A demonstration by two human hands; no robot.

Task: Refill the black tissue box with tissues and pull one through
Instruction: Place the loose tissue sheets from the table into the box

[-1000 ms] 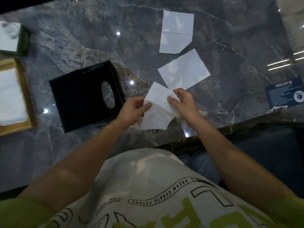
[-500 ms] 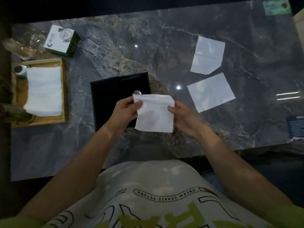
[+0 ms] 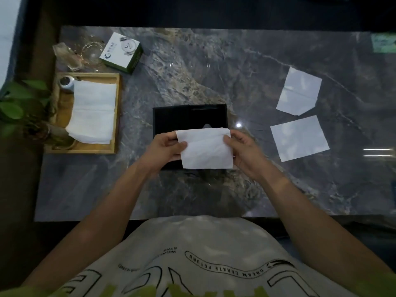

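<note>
The black tissue box [image 3: 177, 118] lies in the middle of the marble table [image 3: 214, 71], its oval opening partly showing above a held sheet. A white folded tissue [image 3: 206, 150] hangs over the box's near half. My left hand [image 3: 165, 147] pinches its left edge and my right hand [image 3: 244, 150] pinches its right edge. Two more white tissues lie flat on the table to the right, one farther [image 3: 300, 91] and one nearer [image 3: 299, 138]. The near part of the box is hidden behind the tissue and my hands.
A wooden tray [image 3: 116, 116] at the left holds a stack of white tissues [image 3: 93, 112]. Behind it stand a small white and green carton [image 3: 121, 52] and clear glassware [image 3: 85, 52]. A leafy plant [image 3: 19, 101] stands at the far left edge.
The view has swung left and up, so the box now sits centred with the tray in sight. My hands have spread the tissue flat and brought it over the box.
</note>
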